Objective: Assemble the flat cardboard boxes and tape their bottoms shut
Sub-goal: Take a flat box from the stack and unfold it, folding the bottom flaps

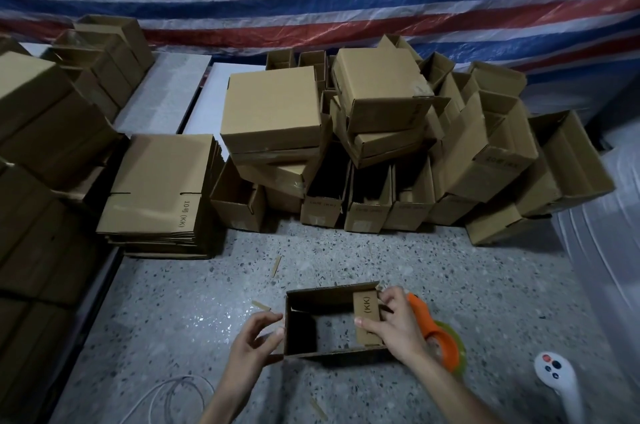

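Observation:
A small cardboard box (pixel 325 297) stands opened into a rectangle on the speckled floor, and I can see the floor through it. My right hand (pixel 391 323) pinches its right end flap marked "(KK)" and folds it inward. My left hand (pixel 254 340) is at the box's left wall, fingers curved around the left flap edge. An orange tape dispenser (pixel 440 333) with a roll of clear tape lies on the floor just behind my right hand. A stack of flat boxes (pixel 159 195) sits at the left.
A pile of assembled boxes (pixel 381 146) fills the floor ahead. More cartons (pixel 41 153) stand along the left. A white handheld controller (pixel 557 378) lies at the lower right, and a white cable (pixel 173 392) coils at the lower left. Cardboard slivers (pixel 276 266) dot the floor.

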`<state>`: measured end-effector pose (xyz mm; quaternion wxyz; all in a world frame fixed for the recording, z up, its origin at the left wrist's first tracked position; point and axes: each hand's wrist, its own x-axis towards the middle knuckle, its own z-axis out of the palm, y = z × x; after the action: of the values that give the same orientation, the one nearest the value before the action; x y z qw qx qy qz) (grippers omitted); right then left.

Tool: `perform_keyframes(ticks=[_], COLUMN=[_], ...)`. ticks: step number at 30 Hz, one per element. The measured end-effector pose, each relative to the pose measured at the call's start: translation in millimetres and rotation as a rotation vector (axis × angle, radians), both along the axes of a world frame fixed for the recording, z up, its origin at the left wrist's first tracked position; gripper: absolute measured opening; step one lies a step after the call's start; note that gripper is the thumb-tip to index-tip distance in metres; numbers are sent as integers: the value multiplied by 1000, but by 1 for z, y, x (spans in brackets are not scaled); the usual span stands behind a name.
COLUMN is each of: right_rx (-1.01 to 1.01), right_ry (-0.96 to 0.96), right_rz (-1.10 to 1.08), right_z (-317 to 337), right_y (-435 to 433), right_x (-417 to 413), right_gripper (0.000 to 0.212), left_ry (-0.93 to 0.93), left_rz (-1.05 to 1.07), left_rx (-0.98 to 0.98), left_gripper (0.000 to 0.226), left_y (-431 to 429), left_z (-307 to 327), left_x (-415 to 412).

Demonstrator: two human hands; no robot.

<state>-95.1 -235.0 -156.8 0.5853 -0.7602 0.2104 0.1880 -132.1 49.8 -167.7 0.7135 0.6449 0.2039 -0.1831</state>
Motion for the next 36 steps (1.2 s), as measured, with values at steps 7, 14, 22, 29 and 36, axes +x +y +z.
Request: perform_keyframes(ticks=[7, 14, 22, 29, 36], right_rx=[-110, -134, -148, -55, -2], right_ry=[7, -4, 10, 7, 11], right_rz=[79, 171, 110, 114, 179], right_z=[0, 1, -1, 0, -1], right_y=[-4, -4, -5, -2, -8], right_x=[4, -4, -5, -4, -4], right_gripper=[43, 23, 28, 50, 58], left_ry=[-78, -99, -175, -273, -230], left_rz=[52, 56, -257, -628, -763], left_rx=[-2, -65, 142, 445, 665], left_gripper=[10, 23, 41, 81, 75], left_y=[-7, -9, -14, -4, -16], left_z=[-3, 3, 11, -2, 2], left_x=[2, -7, -19, -18, 0])
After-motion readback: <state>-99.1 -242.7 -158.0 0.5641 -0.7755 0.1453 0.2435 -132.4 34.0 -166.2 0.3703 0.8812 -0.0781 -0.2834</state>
